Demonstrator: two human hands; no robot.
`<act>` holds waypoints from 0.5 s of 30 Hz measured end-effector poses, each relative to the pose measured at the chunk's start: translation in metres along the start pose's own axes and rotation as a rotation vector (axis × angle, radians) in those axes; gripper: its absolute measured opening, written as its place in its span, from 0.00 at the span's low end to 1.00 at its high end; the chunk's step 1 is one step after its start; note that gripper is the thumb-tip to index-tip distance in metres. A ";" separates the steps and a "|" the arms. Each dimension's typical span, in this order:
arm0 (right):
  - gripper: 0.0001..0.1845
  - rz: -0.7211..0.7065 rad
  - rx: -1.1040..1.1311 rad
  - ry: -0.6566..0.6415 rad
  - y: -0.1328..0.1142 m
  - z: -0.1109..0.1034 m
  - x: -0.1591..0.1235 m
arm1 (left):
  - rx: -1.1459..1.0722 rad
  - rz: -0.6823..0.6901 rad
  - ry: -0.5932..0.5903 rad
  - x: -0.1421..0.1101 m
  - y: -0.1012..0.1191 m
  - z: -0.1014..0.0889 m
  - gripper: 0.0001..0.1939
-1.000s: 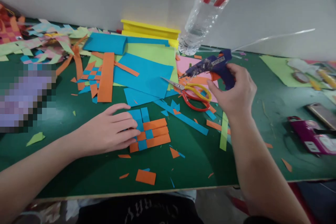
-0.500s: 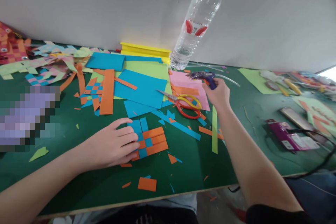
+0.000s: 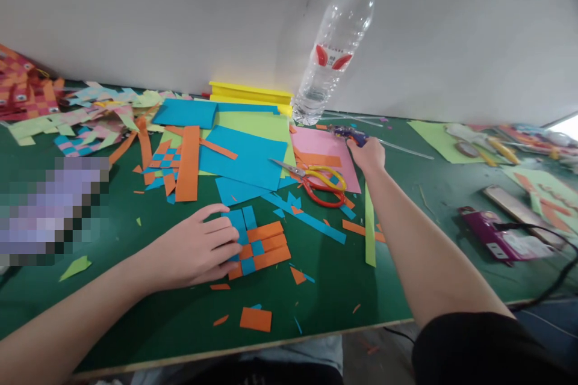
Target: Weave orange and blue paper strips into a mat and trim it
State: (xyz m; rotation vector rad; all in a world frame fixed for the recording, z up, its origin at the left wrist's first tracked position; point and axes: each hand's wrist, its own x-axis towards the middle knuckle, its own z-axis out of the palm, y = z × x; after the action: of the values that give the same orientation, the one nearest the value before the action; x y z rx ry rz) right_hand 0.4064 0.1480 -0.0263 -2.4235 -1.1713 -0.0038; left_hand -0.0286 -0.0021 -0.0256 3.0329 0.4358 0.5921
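My left hand (image 3: 205,245) lies on a small woven mat of blue and orange paper strips (image 3: 266,245), its fingers stretched out and slightly apart over the mat's left side. At the back of the table, my right hand (image 3: 369,156) is closed around the handle of a dark blue glue gun (image 3: 348,134). The gun is low, close to the tabletop by the pink paper (image 3: 311,141), its nozzle pointing left. A clear glue stick (image 3: 409,150) extends to the right behind the hand. Scissors with red and yellow handles (image 3: 323,183) lie between the hands, on the papers.
A tilted-looking clear bottle (image 3: 332,54) stands by the wall. Blue sheets (image 3: 253,156), an orange strip (image 3: 188,162) and paper scraps cover the middle. A blurred-out device (image 3: 49,210) lies left. A purple box with a cable (image 3: 487,234) and a phone (image 3: 519,210) lie right.
My right hand has lowered the glue gun toward the tabletop and moved slightly left. The left hand remains on the woven mat. The whole view has shifted a little.
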 end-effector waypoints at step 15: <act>0.33 -0.145 -0.026 0.050 -0.016 -0.014 -0.015 | 0.040 0.017 0.032 0.005 0.001 -0.006 0.15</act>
State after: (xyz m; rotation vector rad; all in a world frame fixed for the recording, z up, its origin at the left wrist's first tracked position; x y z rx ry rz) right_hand 0.3877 0.1399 -0.0101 -2.3413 -1.3293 -0.1240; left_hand -0.0260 -0.0020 -0.0176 3.0717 0.4281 0.6416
